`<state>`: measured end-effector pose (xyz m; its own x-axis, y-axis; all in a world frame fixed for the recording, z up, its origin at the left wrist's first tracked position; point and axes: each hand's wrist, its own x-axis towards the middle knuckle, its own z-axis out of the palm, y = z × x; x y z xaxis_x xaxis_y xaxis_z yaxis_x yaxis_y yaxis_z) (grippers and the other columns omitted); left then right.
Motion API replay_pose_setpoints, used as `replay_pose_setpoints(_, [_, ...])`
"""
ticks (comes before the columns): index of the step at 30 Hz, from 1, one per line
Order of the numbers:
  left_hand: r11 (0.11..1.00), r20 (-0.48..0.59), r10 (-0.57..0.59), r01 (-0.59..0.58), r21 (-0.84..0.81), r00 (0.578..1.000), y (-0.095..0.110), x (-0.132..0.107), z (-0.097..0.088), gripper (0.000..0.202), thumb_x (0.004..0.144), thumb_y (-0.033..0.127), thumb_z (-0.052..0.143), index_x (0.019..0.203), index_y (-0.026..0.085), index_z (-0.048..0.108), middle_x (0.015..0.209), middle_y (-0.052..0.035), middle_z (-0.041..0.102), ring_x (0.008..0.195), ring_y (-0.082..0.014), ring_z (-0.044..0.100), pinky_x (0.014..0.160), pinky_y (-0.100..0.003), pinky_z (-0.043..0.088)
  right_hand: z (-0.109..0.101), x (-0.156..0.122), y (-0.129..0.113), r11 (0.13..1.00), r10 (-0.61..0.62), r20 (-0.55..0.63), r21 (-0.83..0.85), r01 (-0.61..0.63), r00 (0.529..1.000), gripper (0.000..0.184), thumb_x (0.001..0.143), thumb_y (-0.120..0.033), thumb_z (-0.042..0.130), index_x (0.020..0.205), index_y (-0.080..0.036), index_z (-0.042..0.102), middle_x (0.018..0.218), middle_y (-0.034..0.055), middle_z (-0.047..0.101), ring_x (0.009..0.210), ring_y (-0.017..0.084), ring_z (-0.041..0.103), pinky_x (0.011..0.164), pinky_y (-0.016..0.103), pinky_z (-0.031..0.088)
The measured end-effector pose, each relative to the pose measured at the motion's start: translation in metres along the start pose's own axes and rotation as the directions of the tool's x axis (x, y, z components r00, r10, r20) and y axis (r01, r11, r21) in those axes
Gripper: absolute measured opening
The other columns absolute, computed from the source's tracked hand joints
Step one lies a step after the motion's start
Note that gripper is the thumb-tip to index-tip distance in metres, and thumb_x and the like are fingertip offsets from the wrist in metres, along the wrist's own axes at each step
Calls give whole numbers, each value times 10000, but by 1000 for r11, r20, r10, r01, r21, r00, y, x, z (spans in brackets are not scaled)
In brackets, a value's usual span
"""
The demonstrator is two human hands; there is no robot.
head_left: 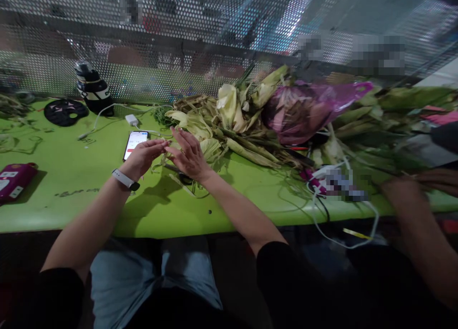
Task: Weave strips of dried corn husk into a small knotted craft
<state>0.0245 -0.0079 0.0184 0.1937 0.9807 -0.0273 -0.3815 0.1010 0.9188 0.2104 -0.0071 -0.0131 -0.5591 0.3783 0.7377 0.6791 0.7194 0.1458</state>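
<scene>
Lime-green table (89, 171) — pale yellow-green husks (250, 153), purple-pink bag (304, 109), white watch strap (120, 177)

Perforated metal screen (200, 11) spans the top of the frame, acts as the back wall; tilts down toward upper right. Darker horizontal band (93, 34) crosses it at upper left to center. Light comes through the holes, brightest right of top center, bluish tint; shapes behind too blurred to ID. Lime-green tabletop (78, 169) runs left to right across mid-frame, rounded front edge, dark scribbles at left. Pale flat surface (442, 72) at right edge, upper part. Area below tabletop near black, floor detail unreadable.
</scene>
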Motion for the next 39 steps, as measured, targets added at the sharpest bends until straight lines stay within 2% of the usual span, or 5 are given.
replay_pose_setpoints(8, [991, 18, -71, 73, -115, 997, -3, 2, -2, 68, 734, 89, 710, 795, 108, 732, 816, -58, 726, 716, -101, 652, 733, -222, 522, 1, 3, -3, 999, -9, 89, 51, 4, 996, 391, 942, -229, 438, 1327, -296, 420, 1524, 37, 350, 1451, 188, 228, 1183, 465, 233])
replay_pose_setpoints(20, [998, 74, 23, -28, 56, 997, -3, 0, -2, 189, 665, 198, 789, 839, 138, 743, 847, -46, 719, 761, -105, 644, 783, -234, 488, -11, 6, -12, 970, 56, -93, 242, -32, 994, 147, 907, -323, 534, 994, -263, 637, 1348, 40, 539, 1346, 206, 401, 1128, 443, 335])
replay_pose_setpoints(27, [915, 126, 128, -167, 367, 984, 1, -7, 4, 316, 633, 360, 823, 867, 160, 754, 874, -69, 732, 831, -170, 654, 884, -356, 487, -27, 17, -9, 688, 548, -142, 636, -348, 824, 151, 872, -370, 575, 881, -225, 620, 1161, 59, 618, 1172, 210, 546, 1041, 434, 409])
replay_pose_setpoints(33, [933, 259, 52, -140, 331, 964, -1, -9, 6, 290, 692, 313, 786, 927, 153, 726, 865, -51, 707, 764, -127, 631, 820, -311, 504, -10, 16, -2, 298, 690, 169, 820, -489, 704, 265, 810, -464, 614, 839, -201, 593, 800, 5, 637, 731, 125, 599, 729, 282, 506])
replay_pose_setpoints(39, [977, 238, 17, -67, 203, 971, -2, -11, 9, 187, 735, 285, 745, 858, 149, 706, 860, -30, 673, 754, -111, 625, 763, -271, 510, -9, 14, -10, 346, 704, 151, 781, -520, 694, 270, 815, -463, 599, 840, -194, 582, 779, 3, 616, 681, 109, 555, 685, 257, 472])
